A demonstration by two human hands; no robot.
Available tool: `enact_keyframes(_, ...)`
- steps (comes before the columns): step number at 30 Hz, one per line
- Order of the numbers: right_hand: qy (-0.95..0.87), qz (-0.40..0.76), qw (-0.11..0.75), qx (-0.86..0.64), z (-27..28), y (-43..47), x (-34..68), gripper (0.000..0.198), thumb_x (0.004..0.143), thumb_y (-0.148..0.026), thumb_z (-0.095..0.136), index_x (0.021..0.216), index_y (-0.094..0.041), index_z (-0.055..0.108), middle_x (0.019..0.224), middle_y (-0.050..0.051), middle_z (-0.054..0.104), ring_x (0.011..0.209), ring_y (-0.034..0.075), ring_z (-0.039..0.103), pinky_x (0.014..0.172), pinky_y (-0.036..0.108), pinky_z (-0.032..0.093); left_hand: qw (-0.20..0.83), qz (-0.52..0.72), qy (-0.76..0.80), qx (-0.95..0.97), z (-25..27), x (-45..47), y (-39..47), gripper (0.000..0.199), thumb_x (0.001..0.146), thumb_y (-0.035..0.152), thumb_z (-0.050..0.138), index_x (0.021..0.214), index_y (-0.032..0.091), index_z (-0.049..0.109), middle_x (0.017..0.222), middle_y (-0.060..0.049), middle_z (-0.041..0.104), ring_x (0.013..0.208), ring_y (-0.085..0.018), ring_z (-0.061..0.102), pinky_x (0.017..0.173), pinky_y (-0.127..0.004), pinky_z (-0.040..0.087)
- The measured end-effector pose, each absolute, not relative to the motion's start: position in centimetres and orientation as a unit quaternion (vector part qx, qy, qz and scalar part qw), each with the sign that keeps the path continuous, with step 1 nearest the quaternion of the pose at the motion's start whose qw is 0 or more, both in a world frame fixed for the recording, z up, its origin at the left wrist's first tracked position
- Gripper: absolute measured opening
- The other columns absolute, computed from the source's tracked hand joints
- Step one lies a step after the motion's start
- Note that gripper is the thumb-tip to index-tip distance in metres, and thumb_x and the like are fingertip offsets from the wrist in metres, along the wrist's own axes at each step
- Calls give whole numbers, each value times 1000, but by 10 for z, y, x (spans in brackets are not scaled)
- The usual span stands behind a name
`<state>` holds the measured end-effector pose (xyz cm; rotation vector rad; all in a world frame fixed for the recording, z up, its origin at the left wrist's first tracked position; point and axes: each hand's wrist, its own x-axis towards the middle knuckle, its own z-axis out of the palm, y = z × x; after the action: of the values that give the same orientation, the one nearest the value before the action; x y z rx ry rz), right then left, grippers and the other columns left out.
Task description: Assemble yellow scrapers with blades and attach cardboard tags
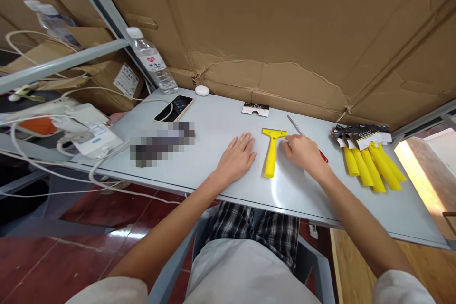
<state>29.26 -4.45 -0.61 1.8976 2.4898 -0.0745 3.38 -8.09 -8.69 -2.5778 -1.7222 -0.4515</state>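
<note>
A yellow scraper (271,156) lies on the table between my hands, its wide head pointing away from me. My left hand (238,156) rests palm down to its left, fingers stretched out and holding nothing. On the other side, my right hand (302,151) has its index fingertip at the right end of the scraper's head, with the thumb apart. Whether that fingertip touches is hard to tell. Under the right hand and wrist lies a screwdriver-like tool with a thin metal shaft (294,124) and a red handle (324,156), its middle hidden.
Several yellow scrapers (370,166) with black-and-white cards lie at the right. A loose card (255,109) sits near the cardboard wall. Leftward are a phone (174,108), a white oval object (202,90), a water bottle (153,61), a blurred patch, and a white power strip (98,137) with cables.
</note>
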Motion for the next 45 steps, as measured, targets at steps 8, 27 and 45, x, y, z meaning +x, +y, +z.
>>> enact_keyframes(8, 795, -26, -64, 602, -8, 79, 227, 74, 101, -59, 65, 161, -17, 55, 155, 24, 63, 140, 45, 58, 108, 55, 52, 15, -156, -544, -824, -88, 34, -81, 58, 115, 35, 40, 163, 8, 57, 177, -21, 45, 166, -34, 44, 138, -53, 33)
enact_keyframes(27, 841, 52, -206, 497, -7, -2, 290, 36, 114, -33, 45, 124, -20, 77, 127, 14, 78, 119, 30, 65, 97, 45, 41, -53, -289, -529, -796, -78, 21, -68, 40, 108, 30, 55, 140, 15, 72, 146, -18, 72, 137, -33, 67, 123, -52, 53)
enact_keyframes(45, 825, -87, -271, 489, -52, -106, 321, 30, 110, -39, 55, 129, -26, 75, 144, 15, 69, 132, 30, 66, 113, 51, 55, -242, -231, -504, -797, -24, 51, -43, 50, 110, 39, 40, 107, 23, 87, 95, -6, 85, 84, -24, 74, 83, -34, 55)
